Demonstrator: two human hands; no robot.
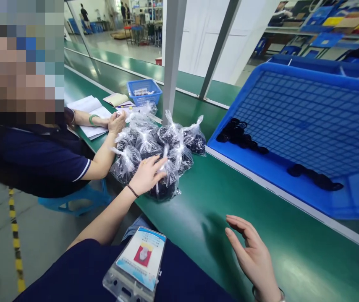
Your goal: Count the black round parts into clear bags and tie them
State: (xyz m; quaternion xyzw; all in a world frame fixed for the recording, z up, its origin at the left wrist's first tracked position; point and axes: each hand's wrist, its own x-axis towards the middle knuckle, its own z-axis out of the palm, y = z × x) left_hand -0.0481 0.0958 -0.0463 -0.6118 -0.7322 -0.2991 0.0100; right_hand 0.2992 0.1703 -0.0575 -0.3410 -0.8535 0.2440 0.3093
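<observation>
We rest our left hand [146, 174], fingers spread and grip loose, on the nearest of roughly nine knotted clear bags of black rings [154, 147] heaped on the green desk [217, 218]. Our right hand [251, 251] hovers open, grasping nothing. Two clumps of black rings [240, 136] lie in the tilted blue crate [305, 121]. A co-worker's hand [116, 122] touches the heap's far side.
</observation>
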